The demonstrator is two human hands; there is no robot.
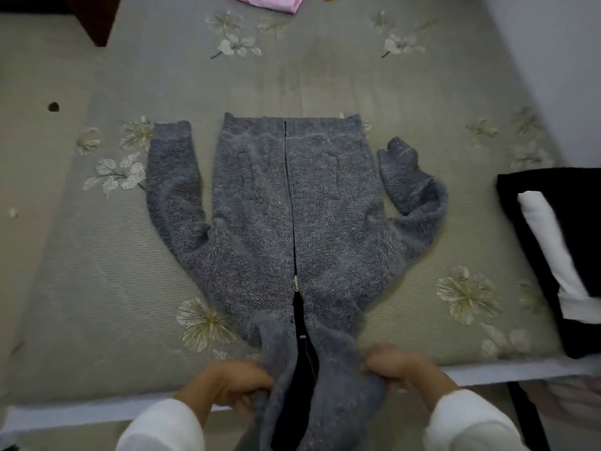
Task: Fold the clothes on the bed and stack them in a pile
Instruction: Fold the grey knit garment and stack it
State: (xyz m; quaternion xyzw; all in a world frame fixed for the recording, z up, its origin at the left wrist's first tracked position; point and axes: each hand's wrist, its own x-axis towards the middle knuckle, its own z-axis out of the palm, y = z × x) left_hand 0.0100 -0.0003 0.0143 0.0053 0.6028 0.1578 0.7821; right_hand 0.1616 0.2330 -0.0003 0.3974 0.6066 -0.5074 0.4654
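**A:** What have the hands got?

**B:** The left hand (234, 385) and right hand (396, 366) each clench the near end of the grey jacket (292, 206), bottom centre. It's blurred there; probably the hood.

**A:** And the rest?

**B:** Spread mid-frame on the bed (97, 288), zip (296, 283) part-open.

**A:** Risk?

**B:** An uneven pull could skew the body, and the bent sleeve (413, 190) at frame right might get folded in crooked.

our left hand (234, 385) and right hand (395, 369) sit low, near each other, knuckles up, fingers curled into the jacket (292, 206); white sleeves (162, 428) cover both forearms.
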